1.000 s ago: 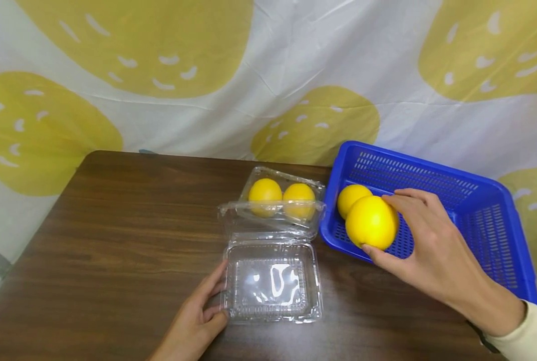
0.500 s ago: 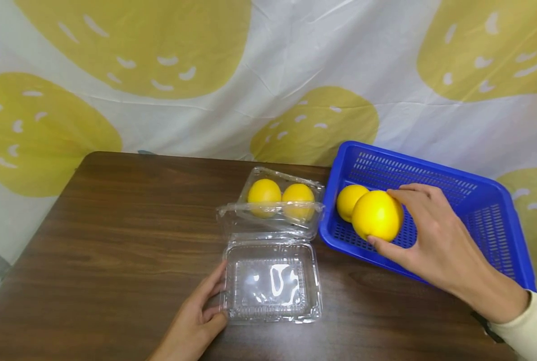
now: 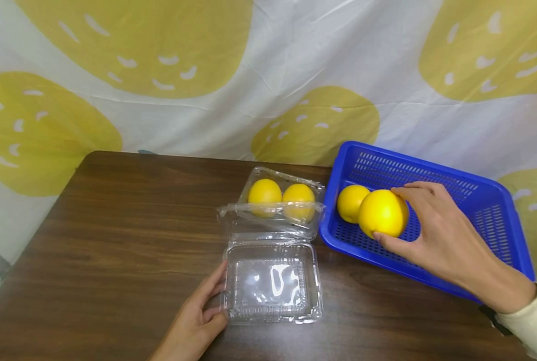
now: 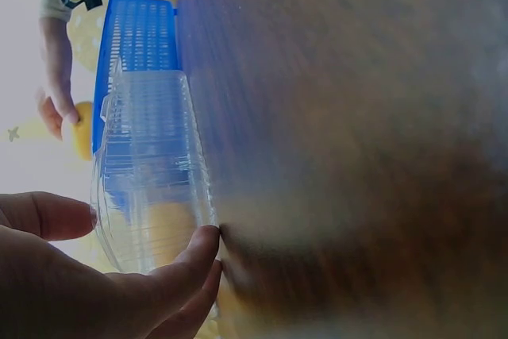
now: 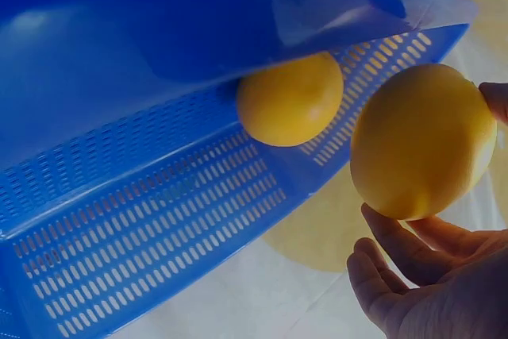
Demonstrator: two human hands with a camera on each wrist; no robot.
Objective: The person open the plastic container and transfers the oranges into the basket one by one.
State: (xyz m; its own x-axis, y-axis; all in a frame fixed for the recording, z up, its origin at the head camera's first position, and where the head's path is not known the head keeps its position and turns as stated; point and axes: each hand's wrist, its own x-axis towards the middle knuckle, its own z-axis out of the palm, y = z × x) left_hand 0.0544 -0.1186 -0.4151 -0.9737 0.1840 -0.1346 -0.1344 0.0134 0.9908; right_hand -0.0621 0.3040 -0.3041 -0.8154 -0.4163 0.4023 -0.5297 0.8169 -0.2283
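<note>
My right hand [image 3: 444,240] holds a round yellow orange [image 3: 382,213] between thumb and fingers, over the near left part of the blue plastic basket [image 3: 431,278]. A second orange [image 5: 290,101] lies inside the basket, close by the held one. On the table, a clear plastic clamshell container [image 3: 268,281] lies open with nothing in its near half. Its other half [image 3: 268,228] rises at the far side. My left hand [image 3: 194,321] grips the container's left side; in the left wrist view the thumb [image 4: 63,216] is at one edge and the fingertips [image 4: 208,240] at the other.
Behind the raised half, another clear container [image 3: 291,174] holds two oranges [image 3: 265,191], next to the basket's left wall. The brown table [image 3: 128,240] stretches to the left. A white cloth [image 3: 174,125] with yellow shapes hangs behind the table.
My right hand and the held orange have moved slightly right and back over the basket, showing more of the orange behind. The left hand and the container have stayed in place.
</note>
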